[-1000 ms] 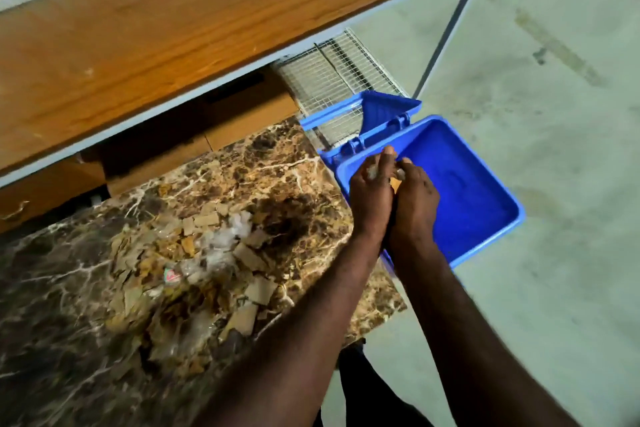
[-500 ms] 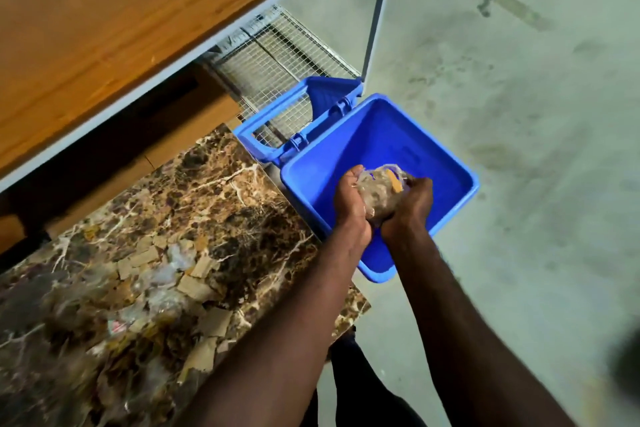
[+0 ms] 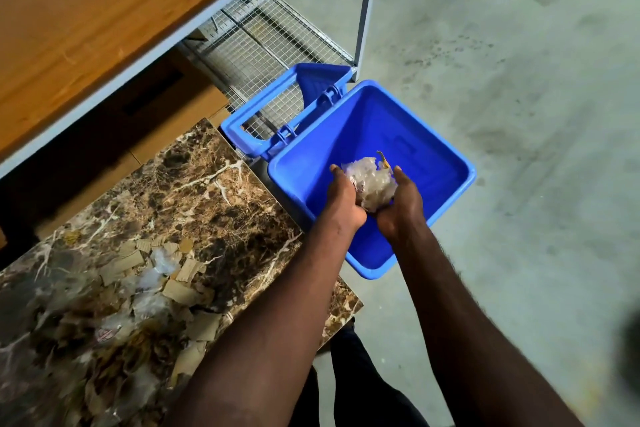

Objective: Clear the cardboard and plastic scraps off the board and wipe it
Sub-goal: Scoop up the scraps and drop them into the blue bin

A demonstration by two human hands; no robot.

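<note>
Both hands, the left hand point(image 3: 343, 196) and the right hand point(image 3: 398, 204), cup a wad of plastic scraps point(image 3: 370, 184) over the open blue bin point(image 3: 446, 163), fingers curled around it. Cardboard scraps point(image 3: 180, 291) lie near the marble board's point(image 3: 207, 191) front edge.

The board point(image 3: 214, 198) looks like polished brown marble with pale veins, and its surface is glossy. On it lie matt tan cardboard scraps point(image 3: 180, 291) with rough torn edges, mixed with thin, clear, crinkled plastic scraps point(image 3: 152, 274). The bin point(image 3: 446, 163) is smooth blue plastic with a slight shine. The wad point(image 3: 372, 185) between the two hands is crumpled translucent plastic film. The table point(image 3: 86, 17) has a smooth wood top with visible grain. The shelf point(image 3: 263, 42) under it is metal wire mesh. The floor point(image 3: 519, 114) is matt grey concrete, stained.
</note>
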